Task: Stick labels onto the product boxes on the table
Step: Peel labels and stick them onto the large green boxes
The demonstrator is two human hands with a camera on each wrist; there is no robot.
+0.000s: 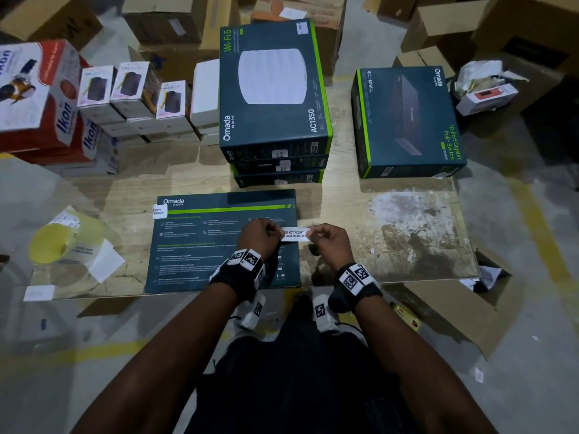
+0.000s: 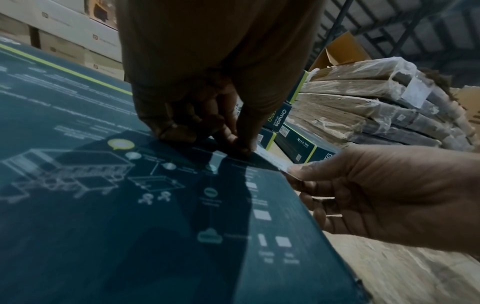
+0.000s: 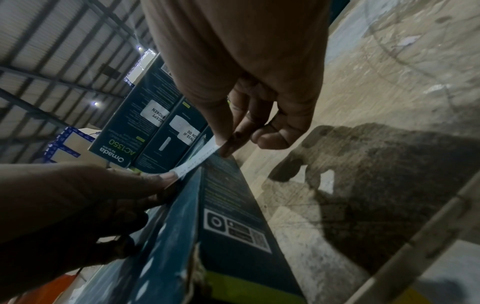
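Over at the table's left sits a translucent yellow label roll [image 1: 54, 242], then the flat dark-teal glossy cardboard box [image 1: 200, 245], w/ one white seal sticker [image 1: 159, 210] already on its far-left corner. Left hand [image 1: 257, 235] & right hand [image 1: 327, 242] each pinch an end of a thin white paper label [image 1: 294, 234], taut over the box's right edge. Risk, imo: adhesive grabs early or crooked, creasing it.

dim overhead light | soft shadows | wrist views blurry | edges warped
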